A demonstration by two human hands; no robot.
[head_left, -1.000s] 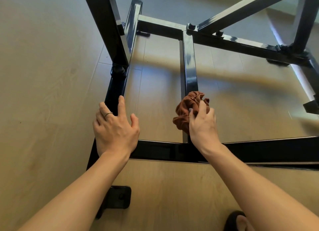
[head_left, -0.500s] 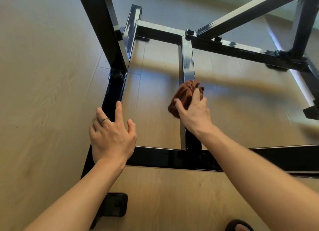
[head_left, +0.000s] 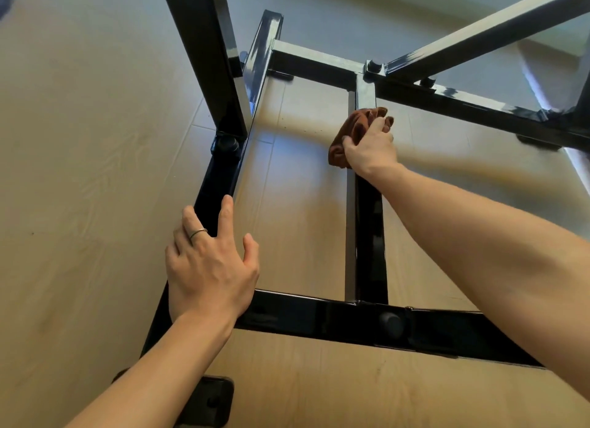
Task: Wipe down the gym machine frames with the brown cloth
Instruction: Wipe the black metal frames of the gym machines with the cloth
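Note:
A black steel gym machine frame [head_left: 319, 312] lies low over a pale wooden floor. Its middle bar [head_left: 368, 236] runs away from me between a near crossbar and a far crossbar [head_left: 313, 60]. My right hand [head_left: 370, 148] grips the bunched brown cloth [head_left: 352, 130] and presses it on the far part of that middle bar, close to the far crossbar. My left hand [head_left: 209, 264] rests with spread fingers on the left side rail [head_left: 220, 175] at the near left corner; a ring shows on one finger.
A black upright post [head_left: 210, 53] rises from the left rail just beyond my left hand. A diagonal brace [head_left: 479, 34] climbs to the upper right. A black foot plate [head_left: 210, 402] sits on the floor at the bottom. Pale floor shows between the bars.
My right hand has slid the cloth along the middle bar away from me, from near the front crossbar to close to the far crossbar. My left hand stays on the left rail.

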